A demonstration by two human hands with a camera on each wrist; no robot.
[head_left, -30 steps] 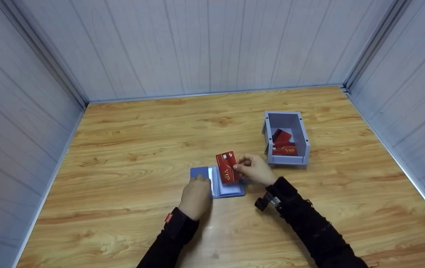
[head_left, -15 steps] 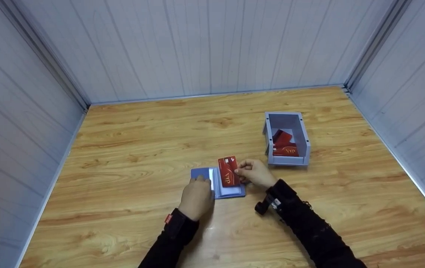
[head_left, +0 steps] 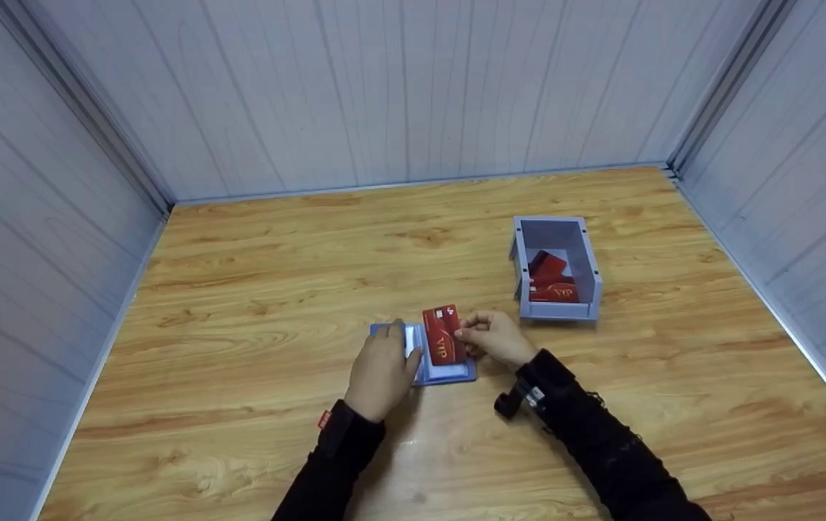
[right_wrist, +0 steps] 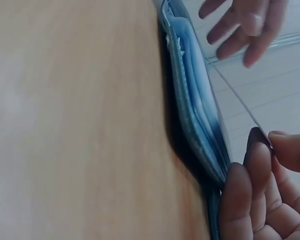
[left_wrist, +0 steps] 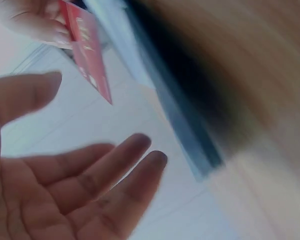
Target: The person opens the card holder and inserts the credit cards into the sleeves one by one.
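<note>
A blue card holder (head_left: 450, 373) with clear sleeves lies spread on the table. Between thumb and fingers my right hand (head_left: 497, 339) pinches a red VIP card (head_left: 445, 334) by its right edge, over the holder's right half. In the right wrist view the card (right_wrist: 237, 97) shows edge-on, slanting just above the sleeves of the holder (right_wrist: 192, 95). My left hand (head_left: 380, 373) is over the holder's left half, covering much of it. The left wrist view shows that hand (left_wrist: 85, 185) with fingers spread and nothing between them, raised off the holder (left_wrist: 175, 115).
A grey open-front bin (head_left: 559, 312) stands to the right, behind my right hand, with several red cards (head_left: 555, 291) inside. Pale panel walls (head_left: 413, 94) close off the back and both sides of the wooden table (head_left: 275, 275).
The red card has come down and slightly toward me over the holder's right half. My left hand has lifted from the holder's left half and spread its thumb and fingers.
</note>
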